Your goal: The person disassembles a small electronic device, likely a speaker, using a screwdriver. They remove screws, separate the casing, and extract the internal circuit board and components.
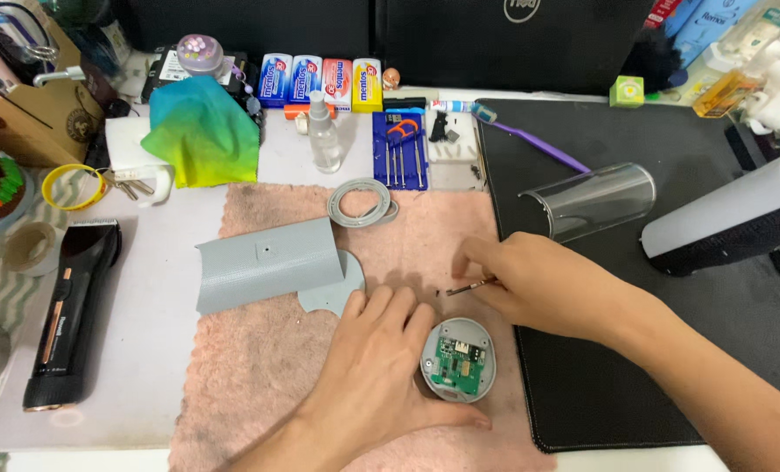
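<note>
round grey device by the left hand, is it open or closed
Open: the round grey device has no cover, and its green circuit board lies bare, facing up, beside the left hand on the pink towel.

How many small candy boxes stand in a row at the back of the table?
4: two blue candy boxes, then a red one, then a yellow one, side by side behind the spray bottle.

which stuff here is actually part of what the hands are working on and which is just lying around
In use: round grey base with green circuit board, steadied by the left hand; small screwdriver in the right hand; grey mesh cover; grey ring; blue screwdriver set.

Lying about: black hair clipper, spray bottle, purple toothbrush, colourful cloth, yellow wristband.
</note>
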